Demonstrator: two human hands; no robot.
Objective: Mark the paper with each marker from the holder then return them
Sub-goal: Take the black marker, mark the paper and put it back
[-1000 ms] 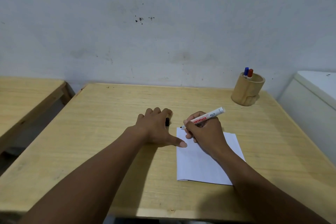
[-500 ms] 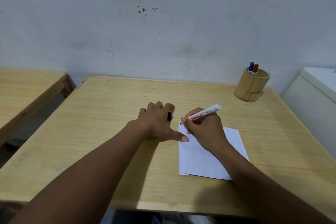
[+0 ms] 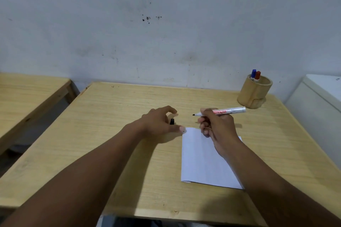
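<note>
My right hand [image 3: 216, 124] grips a white marker [image 3: 224, 111] with a black tip, held level above the table and pointing left, off the paper. My left hand [image 3: 158, 123] is curled around the marker's black cap [image 3: 172, 121], its thumb touching the top left corner of the white paper [image 3: 202, 160]. The paper lies flat on the wooden table [image 3: 110, 125]; any marks on it are hidden by my right hand. A round wooden holder [image 3: 253, 93] at the back right holds a blue-capped marker [image 3: 253, 73] and a red-capped marker [image 3: 257, 75].
A second wooden table [image 3: 27, 96] stands to the left across a gap. A white cabinet or appliance [image 3: 319, 101] sits close to the table's right edge. A grey wall runs right behind the table.
My right hand has lifted the marker tip off the paper and turned it level, pointing left. My left hand has risen and curled more around the cap. The camera has tilted slightly.
</note>
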